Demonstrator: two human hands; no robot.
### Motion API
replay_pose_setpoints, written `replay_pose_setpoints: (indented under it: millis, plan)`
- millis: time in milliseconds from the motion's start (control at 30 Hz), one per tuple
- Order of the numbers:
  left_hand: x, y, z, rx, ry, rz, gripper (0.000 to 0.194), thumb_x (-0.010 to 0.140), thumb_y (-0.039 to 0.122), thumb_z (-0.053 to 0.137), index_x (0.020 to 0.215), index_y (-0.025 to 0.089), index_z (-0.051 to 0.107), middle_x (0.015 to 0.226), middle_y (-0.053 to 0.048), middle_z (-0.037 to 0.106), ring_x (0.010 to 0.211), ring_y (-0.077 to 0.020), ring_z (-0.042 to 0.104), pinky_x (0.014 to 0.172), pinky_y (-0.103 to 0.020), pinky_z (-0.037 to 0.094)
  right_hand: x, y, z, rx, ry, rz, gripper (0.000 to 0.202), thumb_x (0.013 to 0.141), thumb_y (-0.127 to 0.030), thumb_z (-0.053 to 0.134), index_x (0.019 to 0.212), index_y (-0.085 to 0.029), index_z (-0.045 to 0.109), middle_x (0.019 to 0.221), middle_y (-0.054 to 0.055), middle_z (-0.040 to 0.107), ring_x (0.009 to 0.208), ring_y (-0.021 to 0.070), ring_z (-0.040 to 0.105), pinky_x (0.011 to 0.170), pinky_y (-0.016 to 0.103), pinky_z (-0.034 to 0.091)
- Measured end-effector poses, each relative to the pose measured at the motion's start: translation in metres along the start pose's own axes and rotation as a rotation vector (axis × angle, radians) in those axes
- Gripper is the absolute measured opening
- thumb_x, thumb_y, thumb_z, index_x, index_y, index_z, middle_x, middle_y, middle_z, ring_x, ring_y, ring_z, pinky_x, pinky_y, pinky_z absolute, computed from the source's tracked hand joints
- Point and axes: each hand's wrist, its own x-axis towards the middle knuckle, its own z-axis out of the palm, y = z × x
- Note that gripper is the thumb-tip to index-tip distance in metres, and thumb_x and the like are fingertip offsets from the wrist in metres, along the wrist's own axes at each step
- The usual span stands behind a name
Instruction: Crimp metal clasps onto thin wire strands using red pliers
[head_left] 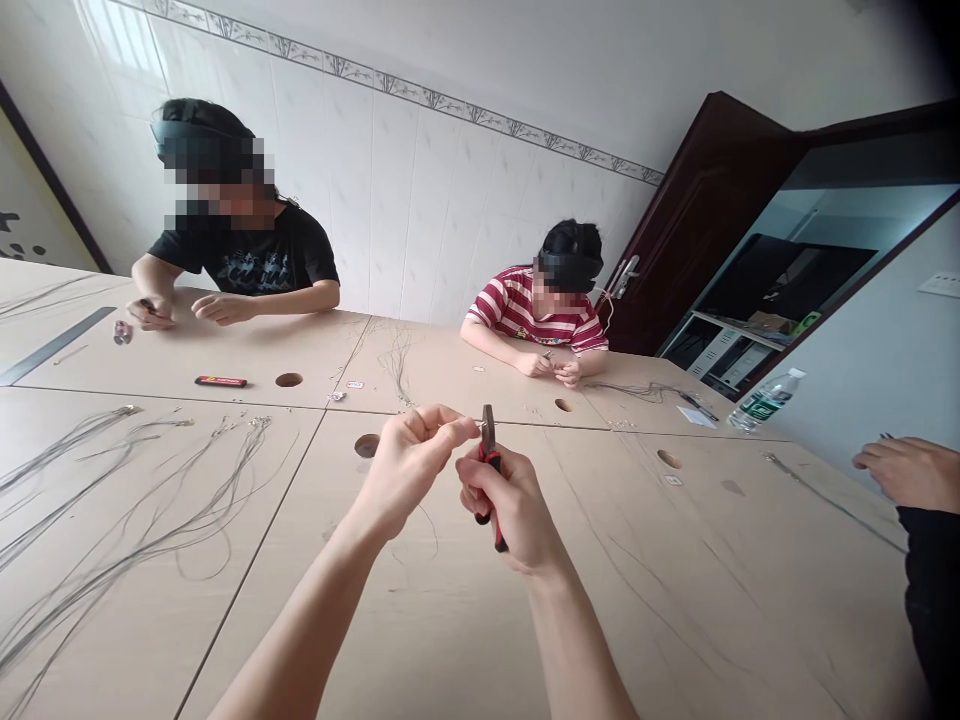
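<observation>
In the middle of the head view, my right hand [510, 500] is wrapped round the red-and-black handles of a pair of pliers [489, 440], jaws pointing up. My left hand [420, 455] is closed in a pinch beside the jaws. Its thumb and forefinger meet on something tiny and pale, too small to name, right at the jaws' edge. Below that hand a thin wire [433, 525] curls over the table; whether it runs up into the fingers cannot be seen.
Bundles of thin grey wires [150, 540] lie on the table [360, 640] at left. Beyond are a red knife-like tool [221, 381], a metal ruler [60, 345] and round holes. A water bottle [766, 400] stands far right. Two people sit opposite; another person's hand [911, 470] is at right.
</observation>
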Motion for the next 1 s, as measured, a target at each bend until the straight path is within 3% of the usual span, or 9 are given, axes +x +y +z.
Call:
replay_pose_setpoints:
  millis: [100,200,300,433,633,767,1000]
  plan:
    - [0.001,0.002,-0.003,-0.037,-0.028,0.004,0.019,0.082,0.03,0.066,0.069,0.016,0.063,0.05,0.009,0.026,0.047,-0.0056,0.015,0.045,-0.021,0.016,-0.001,-0.001,0.003,-0.005,-0.006,-0.006,0.028,0.082,-0.029,0.063,0.063,-0.02,0.045,0.051,-0.008,0.035,0.048,0.0075,0.029,0.05,0.026,0.023]
    - [0.002,0.002,-0.008,-0.04,-0.015,0.008,0.021,0.083,0.031,0.067,0.07,0.016,0.062,0.051,0.008,0.03,0.049,-0.0057,0.017,0.046,-0.021,0.016,-0.002,-0.005,0.004,-0.066,0.027,-0.064,0.025,0.083,-0.035,0.064,0.067,-0.019,0.052,0.058,-0.005,0.046,0.056,0.01,0.04,0.056,0.026,0.031]
    - [0.001,0.002,-0.016,-0.082,-0.007,-0.029,0.02,0.084,0.032,0.066,0.074,0.016,0.061,0.051,0.009,0.025,0.049,-0.0062,0.015,0.046,-0.021,0.015,-0.002,-0.009,-0.001,-0.133,0.122,-0.144,0.024,0.084,-0.043,0.063,0.079,-0.019,0.062,0.077,0.001,0.059,0.072,0.0137,0.05,0.064,0.027,0.037]
    - [0.0,0.003,-0.022,-0.112,-0.034,-0.074,0.02,0.085,0.032,0.066,0.075,0.015,0.059,0.053,0.01,0.019,0.051,-0.0068,0.012,0.046,-0.021,0.012,-0.005,-0.013,-0.007,-0.198,0.281,-0.26,0.027,0.084,-0.046,0.065,0.091,-0.021,0.067,0.087,0.002,0.062,0.079,0.0158,0.053,0.07,0.028,0.041]
    - [-0.001,0.005,-0.01,-0.127,-0.132,-0.092,0.025,0.08,0.034,0.072,0.072,0.016,0.056,0.052,0.01,0.018,0.05,-0.0066,0.01,0.046,-0.023,0.01,-0.013,-0.01,0.005,-0.278,0.326,-0.294,0.024,0.083,-0.042,0.068,0.094,-0.02,0.065,0.071,-0.002,0.054,0.066,0.0133,0.051,0.065,0.027,0.046]
    - [-0.002,0.002,-0.002,-0.127,-0.178,-0.091,0.026,0.08,0.034,0.073,0.072,0.016,0.055,0.052,0.01,0.02,0.05,-0.0067,0.012,0.046,-0.023,0.011,-0.013,-0.007,0.012,-0.24,0.351,-0.369,0.021,0.087,-0.042,0.065,0.09,-0.021,0.065,0.073,-0.001,0.056,0.068,0.0135,0.052,0.067,0.027,0.047]
    - [-0.005,-0.003,0.01,-0.08,-0.224,-0.085,0.028,0.086,0.039,0.066,0.075,0.016,0.055,0.051,0.01,0.024,0.049,-0.0067,0.014,0.047,-0.022,0.013,-0.019,-0.006,0.009,-0.268,0.53,-0.424,0.022,0.089,-0.04,0.062,0.079,-0.021,0.059,0.07,-0.001,0.054,0.065,0.0132,0.048,0.063,0.026,0.041]
